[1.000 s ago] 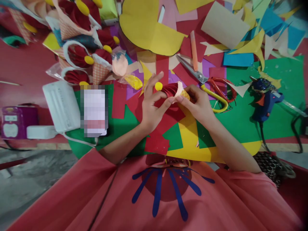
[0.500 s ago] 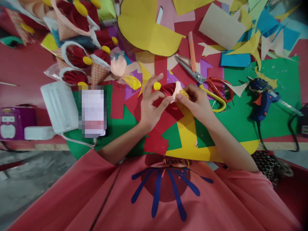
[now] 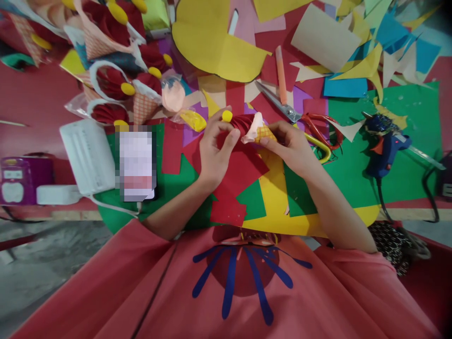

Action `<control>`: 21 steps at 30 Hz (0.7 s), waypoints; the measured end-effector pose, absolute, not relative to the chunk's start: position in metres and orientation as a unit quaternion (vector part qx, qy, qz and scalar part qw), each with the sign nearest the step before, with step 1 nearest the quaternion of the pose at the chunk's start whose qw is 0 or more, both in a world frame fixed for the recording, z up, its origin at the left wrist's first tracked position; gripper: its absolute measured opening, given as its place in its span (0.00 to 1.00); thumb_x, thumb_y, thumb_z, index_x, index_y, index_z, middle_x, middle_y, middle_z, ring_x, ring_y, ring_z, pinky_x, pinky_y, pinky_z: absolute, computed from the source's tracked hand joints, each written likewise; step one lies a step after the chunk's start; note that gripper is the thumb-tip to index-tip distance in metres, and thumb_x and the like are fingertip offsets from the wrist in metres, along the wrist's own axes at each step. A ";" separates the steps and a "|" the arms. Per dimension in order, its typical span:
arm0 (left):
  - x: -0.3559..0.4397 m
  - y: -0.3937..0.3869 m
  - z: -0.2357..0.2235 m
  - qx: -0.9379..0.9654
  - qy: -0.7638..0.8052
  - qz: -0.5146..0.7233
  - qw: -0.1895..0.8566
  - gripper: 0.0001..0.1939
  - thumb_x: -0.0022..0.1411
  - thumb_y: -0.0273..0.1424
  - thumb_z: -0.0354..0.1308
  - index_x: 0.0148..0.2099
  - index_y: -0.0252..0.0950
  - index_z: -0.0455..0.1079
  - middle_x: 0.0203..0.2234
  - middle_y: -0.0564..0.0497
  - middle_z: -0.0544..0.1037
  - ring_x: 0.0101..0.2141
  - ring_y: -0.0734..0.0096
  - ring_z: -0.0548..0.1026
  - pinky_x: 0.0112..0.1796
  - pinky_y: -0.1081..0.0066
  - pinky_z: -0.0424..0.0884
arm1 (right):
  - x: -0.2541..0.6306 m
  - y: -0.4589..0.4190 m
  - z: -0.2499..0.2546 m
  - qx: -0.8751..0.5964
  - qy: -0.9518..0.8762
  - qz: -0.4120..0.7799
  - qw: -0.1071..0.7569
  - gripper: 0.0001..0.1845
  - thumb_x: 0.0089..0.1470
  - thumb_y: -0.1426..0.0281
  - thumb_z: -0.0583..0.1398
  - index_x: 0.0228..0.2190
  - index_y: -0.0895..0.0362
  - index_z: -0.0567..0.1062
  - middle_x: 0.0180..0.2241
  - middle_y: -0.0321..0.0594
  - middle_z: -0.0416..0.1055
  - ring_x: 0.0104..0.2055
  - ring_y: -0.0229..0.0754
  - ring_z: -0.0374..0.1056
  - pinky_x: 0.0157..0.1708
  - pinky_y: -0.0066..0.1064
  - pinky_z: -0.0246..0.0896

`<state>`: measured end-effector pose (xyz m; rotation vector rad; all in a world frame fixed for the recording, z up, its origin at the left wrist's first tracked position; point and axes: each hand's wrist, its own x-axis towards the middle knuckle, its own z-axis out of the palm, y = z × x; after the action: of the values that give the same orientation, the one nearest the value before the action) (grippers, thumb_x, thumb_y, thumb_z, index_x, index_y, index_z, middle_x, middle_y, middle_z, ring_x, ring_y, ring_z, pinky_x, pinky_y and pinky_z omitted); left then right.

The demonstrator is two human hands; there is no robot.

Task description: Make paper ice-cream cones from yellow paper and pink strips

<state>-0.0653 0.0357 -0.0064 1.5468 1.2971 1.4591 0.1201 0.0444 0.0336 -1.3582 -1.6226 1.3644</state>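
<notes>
Between my hands a craft ice cream cone lies sideways, with a pleated red swirl, a pale pink wavy rim and a yellow waffle-patterned cone. A yellow ball sits on the swirl's left tip. My right hand pinches the waffle cone between thumb and fingers. The fingers and thumb of my left hand are curled round the swirl end; part of their contact is hidden. Beneath the hands lie red paper pieces.
Scissors lie just beyond my right hand. A blue glue gun with a cord rests at right. At left are a phone and a white power bank. Finished cones crowd the upper left; paper scraps cover the back.
My left hand has shifted left, its thumb moving off the pink rim toward the red swirl. The craft cone has moved slightly left and its waffle part shows more.
</notes>
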 end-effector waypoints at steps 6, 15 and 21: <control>-0.070 0.040 -0.004 0.583 0.483 0.570 0.318 0.15 0.60 0.49 0.58 0.43 0.49 0.61 0.49 0.52 0.70 0.53 0.64 0.72 0.51 0.60 0.71 | 0.119 0.044 0.035 -0.510 -0.626 0.506 0.303 0.16 0.51 0.57 0.64 0.36 0.53 0.69 0.38 0.39 0.73 0.39 0.43 0.68 0.38 0.37 0.64; -0.069 0.037 -0.002 0.690 0.430 0.528 0.247 0.09 0.64 0.40 0.59 0.43 0.44 0.67 0.39 0.52 0.71 0.45 0.67 0.72 0.46 0.57 0.72 | 0.119 0.043 0.035 -0.500 -0.626 0.520 0.297 0.23 0.48 0.49 0.63 0.30 0.53 0.64 0.28 0.33 0.64 0.28 0.35 0.58 0.26 0.30 0.52; -0.065 0.032 0.008 0.704 0.448 0.510 0.208 0.03 0.63 0.35 0.59 0.38 0.43 0.70 0.37 0.52 0.72 0.42 0.69 0.72 0.44 0.62 0.72 | 0.118 0.044 0.031 -0.502 -0.614 0.523 0.311 0.28 0.43 0.45 0.64 0.27 0.54 0.62 0.23 0.29 0.58 0.24 0.32 0.52 0.23 0.29 0.45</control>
<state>-0.0648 0.0320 0.0076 1.9597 1.2463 1.4202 0.1176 0.0444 0.0309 -1.3263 -1.6218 1.3805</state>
